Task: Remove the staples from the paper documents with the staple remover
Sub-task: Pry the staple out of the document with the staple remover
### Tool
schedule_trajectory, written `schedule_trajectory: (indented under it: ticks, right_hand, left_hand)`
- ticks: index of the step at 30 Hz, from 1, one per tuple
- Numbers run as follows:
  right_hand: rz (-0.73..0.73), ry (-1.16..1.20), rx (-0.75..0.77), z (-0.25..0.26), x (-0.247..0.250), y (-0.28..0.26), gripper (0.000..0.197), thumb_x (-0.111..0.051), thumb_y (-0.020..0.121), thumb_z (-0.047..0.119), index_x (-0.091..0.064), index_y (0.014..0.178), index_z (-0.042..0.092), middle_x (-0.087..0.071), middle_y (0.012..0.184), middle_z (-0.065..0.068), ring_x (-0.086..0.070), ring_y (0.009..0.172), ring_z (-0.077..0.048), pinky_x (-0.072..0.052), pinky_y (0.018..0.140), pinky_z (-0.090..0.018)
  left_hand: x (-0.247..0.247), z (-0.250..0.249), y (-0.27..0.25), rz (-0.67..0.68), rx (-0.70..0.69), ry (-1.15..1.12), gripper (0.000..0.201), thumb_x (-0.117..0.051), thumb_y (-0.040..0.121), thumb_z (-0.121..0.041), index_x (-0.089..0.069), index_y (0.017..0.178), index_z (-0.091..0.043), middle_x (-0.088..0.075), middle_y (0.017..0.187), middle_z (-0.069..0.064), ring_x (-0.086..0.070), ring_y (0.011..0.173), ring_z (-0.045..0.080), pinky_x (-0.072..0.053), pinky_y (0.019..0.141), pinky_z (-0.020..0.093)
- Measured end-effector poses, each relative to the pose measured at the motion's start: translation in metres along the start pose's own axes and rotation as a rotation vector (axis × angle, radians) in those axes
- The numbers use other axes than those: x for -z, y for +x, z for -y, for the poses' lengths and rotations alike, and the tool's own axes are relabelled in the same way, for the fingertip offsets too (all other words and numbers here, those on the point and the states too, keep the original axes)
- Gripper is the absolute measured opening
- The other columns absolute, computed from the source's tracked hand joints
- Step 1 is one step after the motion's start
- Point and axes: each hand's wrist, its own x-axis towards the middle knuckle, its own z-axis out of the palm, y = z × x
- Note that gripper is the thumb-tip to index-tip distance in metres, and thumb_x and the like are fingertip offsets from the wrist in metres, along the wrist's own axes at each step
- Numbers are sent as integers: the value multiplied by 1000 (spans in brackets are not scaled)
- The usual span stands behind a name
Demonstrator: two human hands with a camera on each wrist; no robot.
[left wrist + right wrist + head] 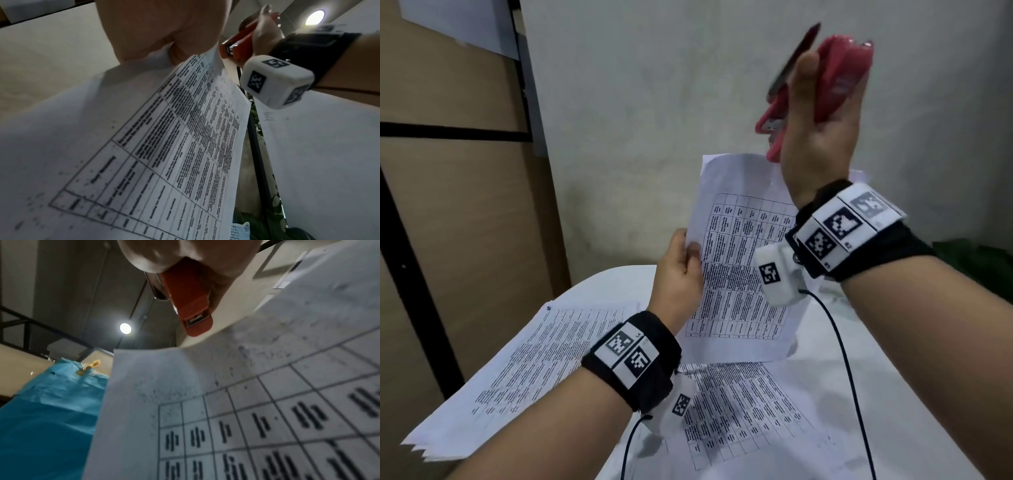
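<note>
My right hand [822, 113] is raised high and grips a red stapler-like tool [839, 75], its nose [195, 324] pointing down at the top edge of a lifted sheet. The same red tool [236, 47] shows in the left wrist view just past the sheet's top corner. My left hand [681, 263] pinches the left edge of that printed table sheet [743, 267] and holds it up off the table. The sheet [174, 146] fills the left wrist view. No staple is visible in any view.
More printed pages [527, 359] lie fanned at the left on the white table [914, 394], and another table sheet [739, 411] lies flat below my hands. A brown panel wall [455, 205] stands close at the left. Wrist camera cables [849, 377] hang down.
</note>
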Motion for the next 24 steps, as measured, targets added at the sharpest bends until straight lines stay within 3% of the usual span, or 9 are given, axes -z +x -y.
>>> schedule_trajectory:
  ticks: [2,4,6,8,16,20,22,24]
  right_hand:
    - [61,-29,-18,-6,-5,2,32,-54,91,39,-47,115,18,-62,71,9,-65,64,-14,-59,62,-38]
    - [127,-30,-45,-8,-9,-1,13,-53,90,36,-51,98,25,-62,68,6,-63,62,-21,-57,59,-43]
    - [158,-17,-87,-7,-11,-5,13,-52,91,37,-50,88,25,-61,67,-3,-59,56,-26,-53,48,-40]
    - [154,-2,-106,-5,-14,-8,15,-51,94,33,-50,83,23,-60,64,-3,-56,52,-24,-47,43,-33]
    - [50,-18,-106,-14,-17,-7,25,-55,92,29,-52,69,20,-56,54,6,-51,44,-8,-42,45,-22]
    - [50,1,-78,-18,-15,-11,21,-55,90,33,-54,75,18,-58,60,1,-55,48,-11,-45,48,-24]
    - [28,36,-68,-18,-13,-11,23,-55,88,36,-56,86,13,-59,65,-1,-59,55,-17,-51,52,-31]
    - [-52,40,-46,-20,-7,-5,35,-55,89,35,-55,106,4,-60,70,-2,-60,60,-19,-54,55,-33]
  left_hand:
    - [0,-3,-3,6,-11,0,13,-39,95,-28,-50,95,-34,-66,97,18,-62,84,36,-52,76,51]
    - [0,-6,-6,11,-10,7,13,-38,94,-28,-49,94,-35,-65,95,18,-62,86,39,-51,74,52]
    - [0,-8,-8,19,-10,3,14,-38,95,-25,-49,94,-34,-65,93,17,-60,84,41,-51,71,51]
    - [0,-9,-11,17,-8,10,14,-37,94,-27,-49,94,-35,-66,93,15,-60,83,40,-52,70,50]
    - [-1,-4,-16,5,0,56,26,-38,100,-14,-48,94,-37,-65,91,14,-57,74,19,-50,67,41]
    - [-1,-1,-17,16,-4,64,24,-38,100,-14,-48,93,-36,-66,90,11,-59,74,28,-50,65,38]
    - [0,-5,-14,19,-3,69,23,-38,100,-14,-47,94,-34,-65,86,10,-56,66,21,-47,60,34]
    - [5,-7,-4,5,22,46,19,-37,101,-12,-47,100,-29,-63,87,0,-58,71,12,-49,66,28]
